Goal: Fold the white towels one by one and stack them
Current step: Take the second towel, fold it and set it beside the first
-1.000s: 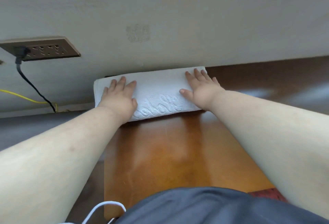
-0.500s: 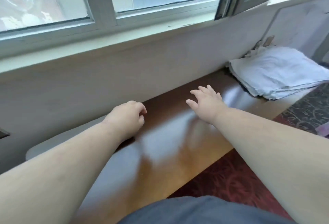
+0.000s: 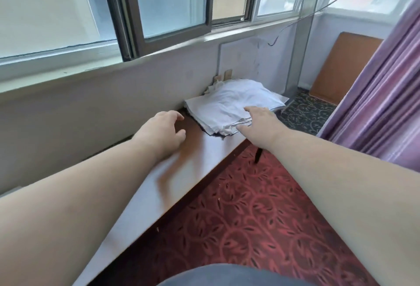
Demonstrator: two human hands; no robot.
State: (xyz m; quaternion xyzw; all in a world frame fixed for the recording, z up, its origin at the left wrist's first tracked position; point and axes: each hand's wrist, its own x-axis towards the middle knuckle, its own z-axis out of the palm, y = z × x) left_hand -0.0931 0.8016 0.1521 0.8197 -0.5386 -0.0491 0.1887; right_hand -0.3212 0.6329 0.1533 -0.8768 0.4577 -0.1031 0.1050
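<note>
— White cotton, is that the pile you are after?

— Yes, the white towels (image 3: 234, 101) lie in a loose heap at the far right end of the wooden table (image 3: 200, 149), pushed up against the wall under the window (image 3: 168, 1).

— And your hands?

— My right hand (image 3: 259, 122) reaches over the near right corner of the heap, fingers straight and spread, thumb by the layered edges; I grip nothing (whether the palm touches the cloth I cannot tell). My left hand (image 3: 161, 131) hovers over the bare table just left of the heap, fingers loosely curled and holding nothing.

— Is the left one touching the towels?

— No, it is apart from them, with a strip of dark tabletop between.

— What else is around?

— A red patterned carpet (image 3: 250, 217) lies below the table on the near right, a purple curtain (image 3: 386, 94) hangs at the right edge, and a brown board (image 3: 341, 67) leans in the far corner.
</note>
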